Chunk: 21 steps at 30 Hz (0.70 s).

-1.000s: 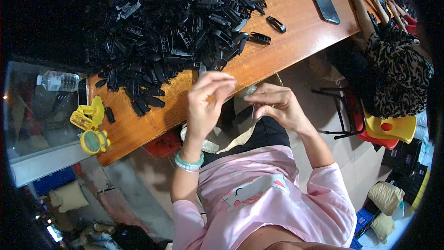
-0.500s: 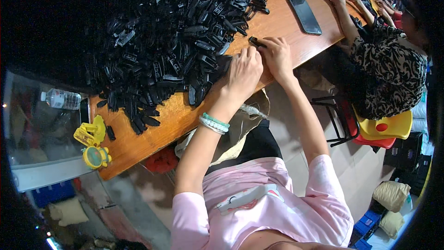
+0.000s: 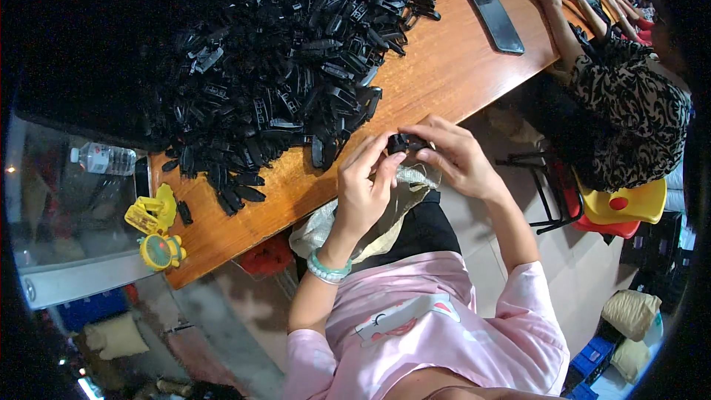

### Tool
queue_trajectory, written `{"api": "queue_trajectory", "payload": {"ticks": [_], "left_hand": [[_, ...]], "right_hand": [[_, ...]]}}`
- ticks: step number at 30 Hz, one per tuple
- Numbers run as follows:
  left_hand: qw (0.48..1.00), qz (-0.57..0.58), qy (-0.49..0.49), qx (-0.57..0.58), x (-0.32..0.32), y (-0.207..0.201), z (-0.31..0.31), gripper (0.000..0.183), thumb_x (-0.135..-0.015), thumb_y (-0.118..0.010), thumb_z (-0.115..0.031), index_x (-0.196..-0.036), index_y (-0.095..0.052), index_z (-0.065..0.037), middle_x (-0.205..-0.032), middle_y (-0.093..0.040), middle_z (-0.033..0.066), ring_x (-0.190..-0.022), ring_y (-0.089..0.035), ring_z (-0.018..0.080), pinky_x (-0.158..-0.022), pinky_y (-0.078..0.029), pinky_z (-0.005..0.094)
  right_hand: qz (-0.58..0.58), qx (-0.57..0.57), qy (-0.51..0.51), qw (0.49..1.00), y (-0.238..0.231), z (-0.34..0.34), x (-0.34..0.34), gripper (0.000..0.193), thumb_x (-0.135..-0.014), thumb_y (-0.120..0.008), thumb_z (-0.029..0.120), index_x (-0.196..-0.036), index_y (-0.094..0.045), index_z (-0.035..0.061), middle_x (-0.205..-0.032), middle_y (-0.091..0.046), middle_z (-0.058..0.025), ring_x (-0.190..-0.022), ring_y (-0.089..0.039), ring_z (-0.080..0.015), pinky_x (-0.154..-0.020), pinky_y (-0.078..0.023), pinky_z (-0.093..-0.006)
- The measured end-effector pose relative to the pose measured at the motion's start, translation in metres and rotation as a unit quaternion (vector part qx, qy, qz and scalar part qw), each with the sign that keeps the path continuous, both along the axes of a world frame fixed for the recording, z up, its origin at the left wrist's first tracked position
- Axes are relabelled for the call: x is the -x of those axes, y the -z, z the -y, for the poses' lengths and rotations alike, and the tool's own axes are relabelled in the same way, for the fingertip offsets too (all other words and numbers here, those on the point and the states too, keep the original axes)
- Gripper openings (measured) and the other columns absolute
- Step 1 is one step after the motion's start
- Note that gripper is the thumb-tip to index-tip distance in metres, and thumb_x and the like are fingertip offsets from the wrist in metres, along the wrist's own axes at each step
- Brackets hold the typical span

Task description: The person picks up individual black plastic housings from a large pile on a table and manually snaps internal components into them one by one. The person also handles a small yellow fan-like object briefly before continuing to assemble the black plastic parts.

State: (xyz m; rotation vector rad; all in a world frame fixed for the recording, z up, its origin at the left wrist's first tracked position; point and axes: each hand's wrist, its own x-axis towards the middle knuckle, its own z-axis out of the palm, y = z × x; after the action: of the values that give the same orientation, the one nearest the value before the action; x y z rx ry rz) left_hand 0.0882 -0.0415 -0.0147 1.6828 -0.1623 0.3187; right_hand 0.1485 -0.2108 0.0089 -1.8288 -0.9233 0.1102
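- Left hand (image 3: 363, 181): thumb and fingers clamped on the left end of a small black part (image 3: 398, 143).
- Right hand (image 3: 459, 161): thumb and index finger close on the part's right end; exact fingertip contact partly hidden.
- Part position: between both hands, in line with the table's near edge; one piece or two, cannot tell.
- Pale woven sack (image 3: 315, 233): below the hands, by the lap.
- Pile of black parts (image 3: 274, 96): heaped on the wooden table (image 3: 444, 67), left of and beyond the hands.
- Dark phone (image 3: 497, 24): flat on the table, well apart from the pile.
- Small yellow fan (image 3: 157, 251): at the table's left corner.
- Co-worker (image 3: 633, 115): seated at right, patterned top.
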Motion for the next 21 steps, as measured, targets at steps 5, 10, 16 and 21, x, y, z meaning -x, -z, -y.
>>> {"api": "queue_trajectory", "payload": {"ticks": [5,10,16,21], "left_hand": [[0.993,0.057,-0.023,-0.099,0.005,-0.008,-0.009,0.024,-0.083,-0.060,-0.001,-0.104,-0.055,0.010,-0.079,-0.057,0.0172,-0.064,-0.058,0.0266,-0.055,-0.045,0.0332],[0.978,0.132,-0.022,-0.159,0.009,-0.018,-0.015,0.021,-0.083,-0.060,-0.001,-0.100,-0.055,0.011,-0.078,-0.056,0.0205,-0.069,-0.058,0.0347,-0.059,-0.045,0.0377],[0.979,0.063,-0.040,-0.189,0.023,-0.035,-0.013,0.019,-0.083,-0.062,-0.002,-0.097,-0.058,0.010,-0.081,-0.060,0.0192,-0.072,-0.060,0.0295,-0.068,-0.048,0.0311],[0.997,0.031,-0.064,-0.032,0.026,-0.028,-0.006,0.024,-0.085,-0.061,-0.005,-0.104,-0.058,0.009,-0.084,-0.058,0.0125,-0.070,-0.058,0.0190,-0.063,-0.047,0.0276]], "right_hand": [[0.010,0.043,-0.013,0.999,-0.014,-0.003,0.008,0.033,-0.083,-0.058,0.001,-0.116,-0.054,-0.0021,-0.094,-0.055,-0.0169,-0.086,-0.057,-0.0316,-0.076,-0.045,-0.0348],[0.085,0.040,-0.012,0.996,-0.008,-0.006,0.017,0.040,-0.078,-0.056,-0.005,-0.118,-0.050,-0.0030,-0.096,-0.053,-0.0183,-0.086,-0.055,-0.0358,-0.073,-0.046,-0.0380],[0.163,0.028,0.006,0.986,0.003,-0.015,0.030,0.052,-0.070,-0.056,-0.011,-0.120,-0.048,-0.0021,-0.099,-0.052,-0.0200,-0.083,-0.054,-0.0384,-0.070,-0.048,-0.0410],[0.122,0.013,0.077,0.990,-0.002,-0.033,0.046,0.043,-0.070,-0.060,-0.008,-0.113,-0.054,-0.0034,-0.102,-0.053,-0.0170,-0.081,-0.056,-0.0318,-0.069,-0.048,-0.0377]]}}
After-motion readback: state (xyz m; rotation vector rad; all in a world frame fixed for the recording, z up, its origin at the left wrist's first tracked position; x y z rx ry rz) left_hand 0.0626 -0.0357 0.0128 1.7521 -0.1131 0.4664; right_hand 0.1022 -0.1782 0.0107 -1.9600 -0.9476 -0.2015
